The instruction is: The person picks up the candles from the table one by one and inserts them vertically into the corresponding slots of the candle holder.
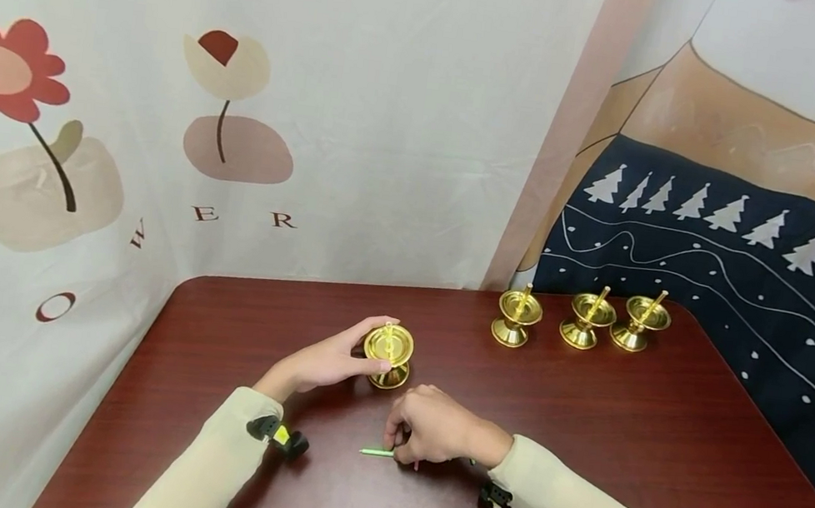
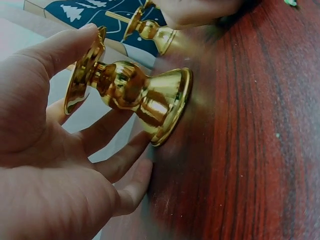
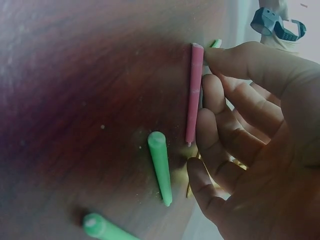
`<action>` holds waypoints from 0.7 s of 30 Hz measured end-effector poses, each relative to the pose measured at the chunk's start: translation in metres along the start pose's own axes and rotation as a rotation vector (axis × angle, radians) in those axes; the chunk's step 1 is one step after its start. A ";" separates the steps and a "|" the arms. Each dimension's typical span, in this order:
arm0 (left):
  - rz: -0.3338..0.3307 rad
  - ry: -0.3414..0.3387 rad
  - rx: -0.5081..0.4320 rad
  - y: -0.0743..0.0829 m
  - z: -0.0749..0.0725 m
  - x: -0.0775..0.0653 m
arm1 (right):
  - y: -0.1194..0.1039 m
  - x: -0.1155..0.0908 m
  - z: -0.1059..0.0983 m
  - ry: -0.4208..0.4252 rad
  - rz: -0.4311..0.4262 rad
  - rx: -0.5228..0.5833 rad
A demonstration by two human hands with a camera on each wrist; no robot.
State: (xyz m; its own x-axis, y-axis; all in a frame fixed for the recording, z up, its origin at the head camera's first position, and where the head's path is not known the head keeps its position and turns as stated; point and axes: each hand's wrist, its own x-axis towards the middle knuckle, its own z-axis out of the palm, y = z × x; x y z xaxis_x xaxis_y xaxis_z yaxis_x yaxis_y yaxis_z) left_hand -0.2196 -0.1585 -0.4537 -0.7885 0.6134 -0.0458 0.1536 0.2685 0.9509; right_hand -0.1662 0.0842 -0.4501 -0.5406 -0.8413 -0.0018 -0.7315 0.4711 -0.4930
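My left hand (image 1: 328,356) holds a shiny brass candle holder (image 1: 397,370) by its upper dish. The thumb lies along the near side and the fingers reach round behind. A thin yellow stick, apparently a candle (image 1: 389,340), stands in the dish. To the right and nearer, my right hand (image 1: 436,427) is low over the table, thumb and index finger pinching the right end of a thin green candle (image 1: 376,452); the fingertip contact is partly hidden. Under that hand lies a pink candle (image 3: 194,95) close to the fingertips. Two more green candles (image 3: 160,167) lie beside it.
Three matching brass holders with yellow sticks stand at the back right: one apart (image 1: 515,321), then a pair with a left holder (image 1: 580,332) and a right holder (image 1: 632,334). The dark red wooden table (image 1: 261,480) meets printed cloth (image 1: 398,203) behind.
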 end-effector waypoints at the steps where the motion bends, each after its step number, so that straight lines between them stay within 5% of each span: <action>1: 0.002 0.000 0.000 0.000 0.000 0.000 | -0.001 0.000 0.000 -0.003 0.003 -0.011; 9: 0.002 0.006 0.014 0.001 0.000 -0.001 | -0.005 0.001 -0.001 -0.020 0.001 -0.085; 16: 0.004 0.012 0.007 0.002 0.001 -0.002 | 0.004 0.004 -0.002 -0.053 -0.003 0.093; 21: 0.004 0.015 0.015 0.001 0.000 -0.003 | 0.006 0.005 -0.002 -0.068 -0.010 0.119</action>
State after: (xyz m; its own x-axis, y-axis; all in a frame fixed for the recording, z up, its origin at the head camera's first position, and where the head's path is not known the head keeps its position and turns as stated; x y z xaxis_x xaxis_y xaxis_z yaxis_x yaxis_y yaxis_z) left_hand -0.2173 -0.1599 -0.4528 -0.7967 0.6032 -0.0377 0.1653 0.2775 0.9464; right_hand -0.1742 0.0832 -0.4517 -0.5014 -0.8636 -0.0530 -0.6801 0.4313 -0.5929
